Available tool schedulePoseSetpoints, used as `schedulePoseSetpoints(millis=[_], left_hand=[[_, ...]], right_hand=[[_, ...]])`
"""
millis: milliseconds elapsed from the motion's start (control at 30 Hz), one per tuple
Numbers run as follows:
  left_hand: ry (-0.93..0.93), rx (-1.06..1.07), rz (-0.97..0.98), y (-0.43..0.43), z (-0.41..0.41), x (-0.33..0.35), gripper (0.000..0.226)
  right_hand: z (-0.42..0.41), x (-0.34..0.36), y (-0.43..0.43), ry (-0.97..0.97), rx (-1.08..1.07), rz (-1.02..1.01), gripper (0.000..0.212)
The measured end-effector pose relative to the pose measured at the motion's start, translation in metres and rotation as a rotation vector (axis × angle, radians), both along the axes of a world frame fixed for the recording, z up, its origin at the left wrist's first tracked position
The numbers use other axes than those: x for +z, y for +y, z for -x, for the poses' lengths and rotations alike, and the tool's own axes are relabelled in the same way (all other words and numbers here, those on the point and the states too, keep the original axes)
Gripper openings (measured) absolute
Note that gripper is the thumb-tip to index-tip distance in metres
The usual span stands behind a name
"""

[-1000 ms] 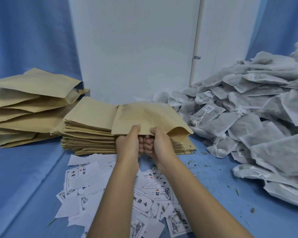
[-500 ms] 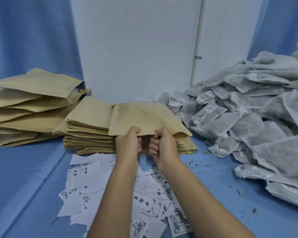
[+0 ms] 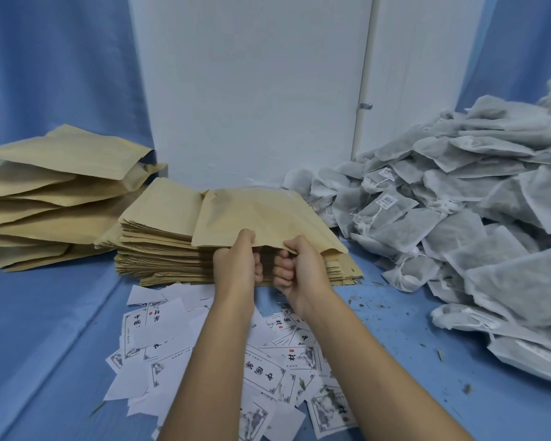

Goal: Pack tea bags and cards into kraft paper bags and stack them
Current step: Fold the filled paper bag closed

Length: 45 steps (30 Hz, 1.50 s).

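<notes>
Drawn slightly apart since before: left hand [image 3: 236, 268] and right hand [image 3: 303, 270], each pinching the mouth edge of the kraft paper bag [image 3: 261, 218] (interior hidden). Far left, filled kraft bags [image 3: 61, 154] stacked; under the held one, flat bag stack [image 3: 159, 249]; cards [image 3: 264, 372] bearing Chinese characters; right, tea bags [image 3: 458, 230] heaped, tags unreadable.

A white wall panel [image 3: 252, 90] stands behind blue cloth [image 3: 54, 313] covering the surface.

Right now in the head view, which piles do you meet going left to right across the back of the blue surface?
Left to right: stack of bulging kraft bags → stack of flat kraft bags → heap of tea bags.
</notes>
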<state>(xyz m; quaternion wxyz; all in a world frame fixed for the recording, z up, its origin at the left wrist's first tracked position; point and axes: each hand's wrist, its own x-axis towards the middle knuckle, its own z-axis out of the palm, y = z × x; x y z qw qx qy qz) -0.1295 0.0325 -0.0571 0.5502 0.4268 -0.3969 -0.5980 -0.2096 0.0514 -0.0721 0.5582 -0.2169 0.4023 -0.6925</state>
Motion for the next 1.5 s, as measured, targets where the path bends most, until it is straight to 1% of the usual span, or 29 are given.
schedulePoseSetpoints(millis=[67,133,267,367,433,567,700,867,933,1000,1067,1133,1200,1267,1333,1400,1433,1500], left_hand=[[-0.070,-0.097,-0.004,0.003,0.001,0.000,0.034],[-0.094,-0.102,-0.003,0.004,0.001,-0.002,0.034],[-0.050,-0.077,0.001,0.002,0.000,-0.002,0.031],[0.023,-0.081,-0.030,0.000,0.001,-0.004,0.030],[0.031,-0.062,-0.042,-0.001,0.001,-0.005,0.028],[0.065,-0.017,-0.066,-0.004,-0.003,-0.005,0.020],[0.083,0.004,-0.076,-0.005,-0.004,-0.007,0.023],[-0.019,-0.136,-0.053,-0.003,-0.001,-0.005,0.034],[-0.089,-0.109,0.005,-0.003,-0.001,-0.006,0.030],[-0.157,-0.035,0.060,-0.003,-0.001,-0.007,0.023],[-0.181,-0.005,0.074,-0.002,0.001,-0.008,0.023],[-0.179,-0.006,0.056,-0.001,0.005,-0.008,0.026],[-0.226,-0.039,0.056,0.000,0.008,-0.010,0.027],[-0.272,-0.074,0.068,0.001,0.009,-0.011,0.022],[-0.274,-0.053,0.084,0.001,0.008,-0.013,0.017],[-0.250,-0.024,0.075,-0.001,0.005,-0.012,0.016],[-0.232,-0.024,0.064,0.000,0.005,-0.011,0.015],[-0.219,-0.048,0.057,0.001,0.006,-0.011,0.014]], right_hand=[[-0.003,-0.002,0.000,0.061,0.050,-0.007,0.036],[-0.006,-0.003,0.000,0.078,0.060,-0.030,0.040],[-0.005,-0.002,-0.003,-0.004,-0.055,-0.018,0.032],[-0.006,-0.003,-0.002,-0.025,-0.006,-0.029,0.032],[-0.006,-0.004,-0.001,-0.053,0.018,-0.044,0.032],[-0.002,-0.002,-0.002,-0.167,-0.050,-0.030,0.030],[-0.003,-0.004,-0.002,-0.114,0.000,-0.040,0.030],[-0.004,-0.005,-0.001,-0.020,0.084,-0.051,0.032],[-0.001,-0.005,-0.001,-0.017,0.021,-0.049,0.033],[0.004,-0.005,-0.001,-0.040,-0.100,-0.048,0.031],[0.008,-0.006,-0.001,-0.052,-0.161,-0.039,0.030],[0.008,-0.009,-0.001,-0.024,-0.133,-0.046,0.030],[0.005,-0.012,-0.001,0.029,-0.050,-0.057,0.030],[0.002,-0.012,0.000,0.053,0.018,-0.058,0.032],[0.003,-0.011,0.000,0.025,0.008,-0.070,0.029],[0.006,-0.011,-0.001,-0.013,-0.074,-0.079,0.024],[0.007,-0.012,-0.002,-0.020,-0.104,-0.077,0.025],[0.008,-0.011,-0.003,-0.018,-0.094,-0.067,0.027]])
